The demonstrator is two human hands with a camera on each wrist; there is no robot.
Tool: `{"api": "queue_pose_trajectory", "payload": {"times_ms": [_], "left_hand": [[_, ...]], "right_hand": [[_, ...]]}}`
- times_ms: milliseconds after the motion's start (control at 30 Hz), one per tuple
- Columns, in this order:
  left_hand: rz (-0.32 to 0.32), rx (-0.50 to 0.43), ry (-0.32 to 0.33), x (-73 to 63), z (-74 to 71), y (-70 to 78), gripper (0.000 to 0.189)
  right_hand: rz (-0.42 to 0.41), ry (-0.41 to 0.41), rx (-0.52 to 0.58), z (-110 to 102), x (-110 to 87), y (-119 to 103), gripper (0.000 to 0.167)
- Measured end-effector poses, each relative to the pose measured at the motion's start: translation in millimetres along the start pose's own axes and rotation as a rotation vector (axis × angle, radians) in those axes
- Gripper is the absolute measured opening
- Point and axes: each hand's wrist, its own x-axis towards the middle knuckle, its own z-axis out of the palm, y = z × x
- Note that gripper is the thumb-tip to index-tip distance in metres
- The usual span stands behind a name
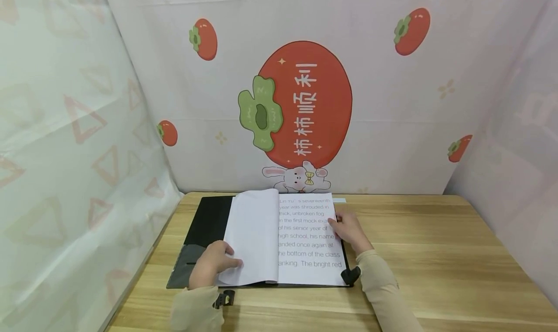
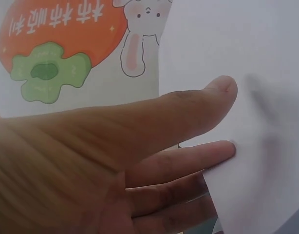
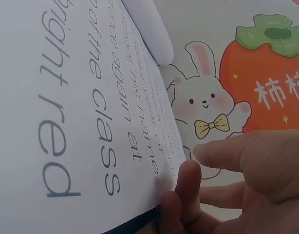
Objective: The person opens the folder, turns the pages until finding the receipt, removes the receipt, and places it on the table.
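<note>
A black folder (image 1: 209,220) lies spread on the table with white sheets in it. Its left sheet (image 1: 253,235) is blank and bulges up near the spine; the right page (image 1: 305,245) carries large English print. My left hand (image 1: 212,264) is at the blank sheet's lower left edge. In the left wrist view its thumb and index finger stretch across the paper (image 2: 208,44), a gap between them, while the other fingertips are hidden behind it. My right hand (image 1: 350,230) is at the printed page's right edge, fingers loosely bent. In the right wrist view the fingertips (image 3: 189,178) touch that edge.
The folder rests on a wooden table (image 1: 436,254), whose surface stretches away to the right. A patterned cloth backdrop (image 1: 379,123) with persimmons and a rabbit hangs behind it, and pale cloth walls (image 1: 56,177) stand at the sides. Black straps (image 1: 224,299) are at both wrists.
</note>
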Motion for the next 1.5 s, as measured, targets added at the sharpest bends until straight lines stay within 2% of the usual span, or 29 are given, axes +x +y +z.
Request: {"api": "queue_pose_trajectory", "payload": {"times_ms": [267,467,1000,1100,1367,1500], "left_hand": [[0.042,0.036,0.005,-2.6,-2.5,2.4,0.04],[0.04,0.044,0.014,-3.0,-2.3,3.2,0.038],[0.056,0.07,-0.057,-3.9,-1.9,7.8,0.047],[0.043,0.069,-0.072,-4.2,-1.8,8.6,0.048],[0.076,0.108,-0.097,-7.2,-3.0,10.2,0.049],[0.069,0.113,-0.099,-4.8,-0.5,7.8,0.051]], "right_hand": [[0.016,-0.012,-0.025,-0.7,-0.5,-0.1,0.021],[0.028,-0.014,-0.014,-0.1,2.0,3.1,0.026],[0.067,-0.002,-0.029,0.1,1.7,2.4,0.047],[0.065,-0.001,-0.013,-0.3,1.1,1.4,0.049],[0.079,0.017,-0.011,-2.1,1.3,1.7,0.055],[0.085,0.02,0.015,-2.2,1.2,1.8,0.056]]}}
